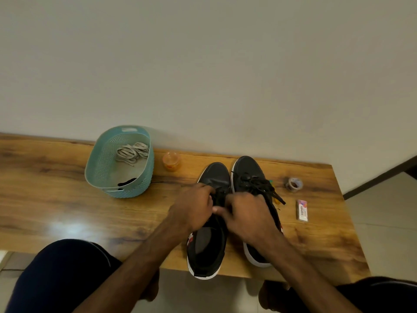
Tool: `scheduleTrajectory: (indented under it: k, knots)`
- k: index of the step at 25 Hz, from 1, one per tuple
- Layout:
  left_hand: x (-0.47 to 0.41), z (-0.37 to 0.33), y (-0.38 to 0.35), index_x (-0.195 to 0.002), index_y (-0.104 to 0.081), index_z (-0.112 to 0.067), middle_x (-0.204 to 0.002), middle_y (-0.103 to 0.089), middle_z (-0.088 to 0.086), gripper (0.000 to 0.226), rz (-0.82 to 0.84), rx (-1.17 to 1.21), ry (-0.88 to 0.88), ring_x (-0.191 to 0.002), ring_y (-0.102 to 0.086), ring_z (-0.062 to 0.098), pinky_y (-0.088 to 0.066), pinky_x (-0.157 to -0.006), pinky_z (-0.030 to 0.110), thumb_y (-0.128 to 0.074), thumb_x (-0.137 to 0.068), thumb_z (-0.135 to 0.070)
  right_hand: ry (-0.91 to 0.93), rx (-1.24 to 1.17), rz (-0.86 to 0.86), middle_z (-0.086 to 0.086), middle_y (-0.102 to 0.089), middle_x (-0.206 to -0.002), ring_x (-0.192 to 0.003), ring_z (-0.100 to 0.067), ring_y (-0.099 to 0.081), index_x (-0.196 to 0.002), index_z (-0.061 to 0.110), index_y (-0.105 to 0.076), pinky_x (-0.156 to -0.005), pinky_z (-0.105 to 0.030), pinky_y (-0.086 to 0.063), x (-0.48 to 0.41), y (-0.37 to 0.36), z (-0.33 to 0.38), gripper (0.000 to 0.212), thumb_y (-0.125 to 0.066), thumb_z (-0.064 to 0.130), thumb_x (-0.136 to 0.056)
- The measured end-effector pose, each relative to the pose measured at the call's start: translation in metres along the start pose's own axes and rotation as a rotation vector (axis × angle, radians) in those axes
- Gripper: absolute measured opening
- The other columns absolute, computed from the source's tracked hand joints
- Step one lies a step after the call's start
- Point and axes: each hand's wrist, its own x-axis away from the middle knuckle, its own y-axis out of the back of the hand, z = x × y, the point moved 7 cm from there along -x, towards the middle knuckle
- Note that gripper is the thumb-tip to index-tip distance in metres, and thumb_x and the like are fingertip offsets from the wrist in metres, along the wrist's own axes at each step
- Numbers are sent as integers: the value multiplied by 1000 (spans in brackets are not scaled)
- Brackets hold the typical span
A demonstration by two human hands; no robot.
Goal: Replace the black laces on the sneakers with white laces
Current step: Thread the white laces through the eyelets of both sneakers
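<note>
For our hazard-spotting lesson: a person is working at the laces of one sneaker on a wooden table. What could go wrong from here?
1. The left sneaker has its heel hanging over the edge of the table. With the left hand and right hand pulling at its black lace, a hard tug could probably slide it off.
2. The white laces lie in tangled loops in the basket and may knot when lifted out.

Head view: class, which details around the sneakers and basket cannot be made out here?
1. Left sneaker eyelets and lace: head view, covered by left hand and right hand.
2. Dark item in basket: near wall hides most.
3. Coloured bits beside right sneaker: behind its black laces.
</note>
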Motion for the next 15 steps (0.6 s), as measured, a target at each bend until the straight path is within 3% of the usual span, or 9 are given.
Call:
scheduleTrajectory:
  k: [3, 6, 9, 12, 14, 15]
  knots:
    - [-3, 4, -6, -126, -62, -21, -129, -56, 1, 32, 41, -119, -70, -110, -56, 18, -48, -94, 38, -50, -96, -23, -5, 135, 83, 0, -65, -95, -90, -21, -63, -103, 23, -57, -83, -38, -47, 9, -16, 9, 50, -42, 69, -91]
    - [-4, 6, -8, -118, -57, -20, -125, -50, 0, 22, 23, -159, -54, -102, -55, 17, -48, -84, 31, -48, -99, -26, 7, 19, 76, -3, -64, -92, -84, -22, -63, -100, 19, -57, -70, -34, -48, 8, -15, 11, 37, -42, 53, -98]
    - [-6, 10, -15, -108, -54, -19, -119, -43, 2, 17, 59, -180, -73, -98, -49, 14, -40, -80, 27, -46, -101, -31, -11, 7, 80, -7, -64, -94, -85, -28, -64, -100, 15, -56, -70, -37, -50, 6, -15, 10, 29, -42, 39, -99]
    - [-10, 18, -10, -87, -59, -18, -105, -49, 0, 30, 50, 103, 18, -91, -52, 13, -43, -85, 35, -40, -103, -35, -67, 9, 107, -11, -63, -102, -91, -30, -64, -105, 11, -57, -72, -36, -48, 6, -23, 10, 28, -42, 34, -100]
    - [-9, 23, -6, -69, -57, -17, -75, -54, 1, 40, -37, 461, 167, -64, -50, 12, -43, -64, 37, -45, -102, -35, -120, -30, 138, -13, -62, -107, -97, -32, -63, -108, 8, -59, -72, -34, -44, 5, -29, 8, 28, -42, 29, -102]
    - [-6, 30, -7, -69, -57, -15, -65, -51, 1, 40, -87, 659, 272, -56, -46, 12, -40, -55, 34, -48, -101, -37, -141, -40, 143, -14, -62, -108, -99, -32, -63, -109, 7, -60, -72, -33, -41, 5, -31, 8, 29, -42, 28, -102]
